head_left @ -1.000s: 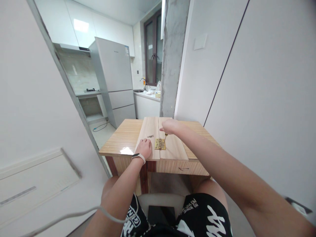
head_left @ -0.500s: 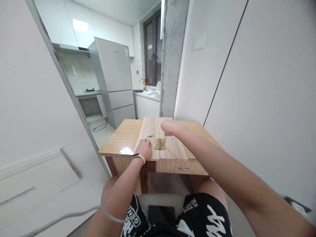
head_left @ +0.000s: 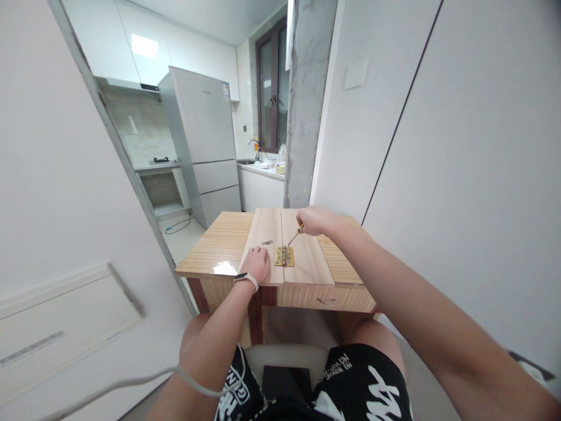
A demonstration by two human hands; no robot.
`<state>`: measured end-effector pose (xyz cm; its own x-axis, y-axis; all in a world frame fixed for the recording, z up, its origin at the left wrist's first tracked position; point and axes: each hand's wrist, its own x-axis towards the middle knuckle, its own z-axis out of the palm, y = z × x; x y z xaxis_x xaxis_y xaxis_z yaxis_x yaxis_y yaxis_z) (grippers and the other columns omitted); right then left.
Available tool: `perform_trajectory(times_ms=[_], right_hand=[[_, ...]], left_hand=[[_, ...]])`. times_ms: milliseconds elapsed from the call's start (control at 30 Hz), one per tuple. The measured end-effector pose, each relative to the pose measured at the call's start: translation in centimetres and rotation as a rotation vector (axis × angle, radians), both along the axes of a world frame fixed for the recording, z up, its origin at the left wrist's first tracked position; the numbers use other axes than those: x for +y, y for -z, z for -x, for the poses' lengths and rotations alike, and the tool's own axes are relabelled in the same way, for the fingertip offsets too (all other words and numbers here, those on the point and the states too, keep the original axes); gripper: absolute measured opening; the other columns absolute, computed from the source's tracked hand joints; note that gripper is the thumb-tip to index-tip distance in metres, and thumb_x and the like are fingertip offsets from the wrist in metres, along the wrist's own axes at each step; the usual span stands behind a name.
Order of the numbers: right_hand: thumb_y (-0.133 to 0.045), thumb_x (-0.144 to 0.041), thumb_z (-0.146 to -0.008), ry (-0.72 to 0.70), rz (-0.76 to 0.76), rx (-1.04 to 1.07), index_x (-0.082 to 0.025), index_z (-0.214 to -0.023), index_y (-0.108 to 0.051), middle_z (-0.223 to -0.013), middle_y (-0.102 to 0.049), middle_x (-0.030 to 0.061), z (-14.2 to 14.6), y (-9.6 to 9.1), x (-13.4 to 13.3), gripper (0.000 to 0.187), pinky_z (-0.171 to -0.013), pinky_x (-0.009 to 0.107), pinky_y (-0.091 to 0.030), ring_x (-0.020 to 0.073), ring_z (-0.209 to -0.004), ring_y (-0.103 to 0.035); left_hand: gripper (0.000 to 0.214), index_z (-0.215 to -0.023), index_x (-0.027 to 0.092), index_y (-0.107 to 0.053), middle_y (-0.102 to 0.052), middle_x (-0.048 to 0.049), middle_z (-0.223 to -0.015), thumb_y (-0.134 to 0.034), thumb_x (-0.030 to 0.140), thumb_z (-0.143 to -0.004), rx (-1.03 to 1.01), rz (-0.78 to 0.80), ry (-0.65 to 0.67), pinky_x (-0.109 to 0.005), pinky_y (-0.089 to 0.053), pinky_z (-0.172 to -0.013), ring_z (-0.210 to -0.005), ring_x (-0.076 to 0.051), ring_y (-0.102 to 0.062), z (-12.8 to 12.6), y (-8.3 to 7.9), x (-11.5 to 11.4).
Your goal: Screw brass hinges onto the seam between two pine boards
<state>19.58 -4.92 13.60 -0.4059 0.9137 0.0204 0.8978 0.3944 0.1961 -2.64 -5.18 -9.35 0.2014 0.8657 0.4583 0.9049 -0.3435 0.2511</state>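
My right hand (head_left: pixel 314 220) is closed round the handle of a screwdriver (head_left: pixel 294 237), whose shaft slants down and left. Its tip is over the upper part of a brass hinge (head_left: pixel 284 256); whether it touches cannot be told. The hinge lies open across the seam between two pale wooden boards (head_left: pixel 307 270), placed side by side. My left hand (head_left: pixel 258 262) rests on the left board, fingers laid on the wood, just left of the hinge. Beyond those fingertips is a small dark patch (head_left: pixel 267 242), too small to make out.
Beneath the boards stands a wooden desk (head_left: pixel 210 248) with a drawer (head_left: pixel 326 299). A grey cable (head_left: pixel 144 379) runs across my left forearm. White walls rise on both sides. Behind the desk are a fridge (head_left: pixel 204 117) and a counter with a sink (head_left: pixel 248 161).
My right hand has shifted a little right, and the screwdriver has gone from nearly upright to slanted, with its tip farther up the hinge. My left hand stays put.
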Motion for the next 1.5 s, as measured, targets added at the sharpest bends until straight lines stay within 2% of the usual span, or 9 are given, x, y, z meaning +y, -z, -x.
perform_trajectory(times_ms=[233, 367, 567, 633, 733, 867, 1033, 1200, 1500], right_hand=[[-0.071, -0.036, -0.088, -0.021, 0.021, 0.096, -0.022, -0.101, -0.075, -0.104, -0.076, 0.0099, -0.5, 2.7, -0.4, 0.02, -0.075, 0.029, -0.047, 0.0245, -0.096, -0.07], [-0.058, -0.043, -0.096, 0.043, -0.017, 0.216, -0.018, -0.1, -0.069, -0.105, -0.075, 0.0132, -1.5, 5.0, 1.0, 0.027, -0.074, 0.029, -0.045, 0.0253, -0.098, -0.069], [-0.045, -0.032, -0.103, 0.153, 0.23, 0.778, -0.018, -0.109, -0.054, -0.095, -0.075, 0.0075, -3.4, 10.6, 2.8, 0.018, -0.07, 0.025, -0.045, 0.0163, -0.08, -0.069], [-0.055, -0.025, -0.096, 0.136, 0.178, 0.883, -0.019, -0.112, -0.052, -0.103, -0.074, 0.0057, -3.7, 13.0, 3.2, 0.017, -0.07, 0.023, -0.045, 0.0145, -0.083, -0.068], [-0.063, -0.028, -0.088, 0.263, 0.029, 0.78, -0.019, -0.104, -0.059, -0.1, -0.073, 0.0071, -3.7, 15.9, 3.8, 0.018, -0.071, 0.024, -0.045, 0.0179, -0.089, -0.068], [-0.064, -0.044, -0.09, 0.403, 0.002, 0.561, -0.019, -0.097, -0.069, -0.105, -0.075, 0.0134, -3.5, 18.1, 4.6, 0.026, -0.073, 0.029, -0.046, 0.0243, -0.097, -0.069], [-0.065, -0.037, -0.091, 0.42, 0.064, 0.435, -0.018, -0.107, -0.072, -0.113, -0.074, 0.0181, -3.5, 19.3, 5.7, 0.026, -0.076, 0.031, -0.049, 0.0273, -0.103, -0.071], [-0.061, -0.032, -0.094, 0.37, 0.083, 0.463, -0.018, -0.103, -0.073, -0.11, -0.075, 0.0157, -2.7, 19.2, 7.5, 0.02, -0.077, 0.028, -0.048, 0.024, -0.101, -0.071], [-0.063, -0.029, -0.095, 0.142, 0.046, 0.528, -0.019, -0.106, -0.071, -0.105, -0.076, 0.0087, 4.4, 16.9, 10.6, 0.017, -0.072, 0.023, -0.043, 0.0168, -0.092, -0.069]], left_hand=[[0.035, -0.128, 0.018, -0.058, -0.064, -0.0126, -0.119, -0.043, 0.037, -0.102, -0.036, -0.009, 0.011, -0.04, -0.04, -0.103, -0.115, -0.028, -0.053, 0.1, 0.0, 0.1], [0.032, -0.124, 0.019, -0.059, -0.065, -0.0124, -0.119, -0.044, 0.036, -0.102, -0.03, 0.027, 0.004, -0.04, -0.04, -0.103, -0.114, -0.027, -0.054, 0.0, -0.1, 0.2], [0.027, -0.118, 0.02, -0.062, -0.065, -0.0124, -0.118, -0.045, 0.032, -0.102, -0.03, 0.037, 0.003, -0.04, -0.041, -0.102, -0.113, -0.027, -0.054, 0.0, -0.3, 0.1], [0.026, -0.118, 0.02, -0.062, -0.065, -0.0122, -0.117, -0.044, 0.031, -0.102, -0.031, 0.034, 0.004, -0.04, -0.041, -0.102, -0.113, -0.027, -0.054, 0.0, -0.3, 0.0], [0.026, -0.117, 0.019, -0.063, -0.065, -0.012, -0.116, -0.044, 0.03, -0.102, -0.029, 0.023, 0.007, -0.04, -0.041, -0.102, -0.112, -0.027, -0.054, 0.0, -0.4, 0.0], [0.026, -0.116, 0.019, -0.063, -0.065, -0.0121, -0.115, -0.043, 0.029, -0.102, -0.024, 0.014, 0.005, -0.04, -0.041, -0.102, -0.111, -0.027, -0.054, 0.0, -0.4, -0.1], [0.026, -0.115, 0.019, -0.063, -0.065, -0.0115, -0.114, -0.043, 0.028, -0.102, -0.023, 0.001, 0.001, -0.039, -0.041, -0.101, -0.11, -0.027, -0.054, 0.0, -0.5, -0.1], [0.025, -0.114, 0.019, -0.063, -0.065, -0.0116, -0.114, -0.042, 0.028, -0.102, -0.031, 0.019, -0.002, -0.04, -0.041, -0.102, -0.11, -0.027, -0.054, 0.1, -0.6, -0.1], [0.024, -0.114, 0.021, -0.062, -0.064, -0.0116, -0.114, -0.042, 0.027, -0.102, -0.048, 0.028, -0.004, -0.04, -0.041, -0.101, -0.111, -0.027, -0.053, 0.3, -0.6, 0.0]])
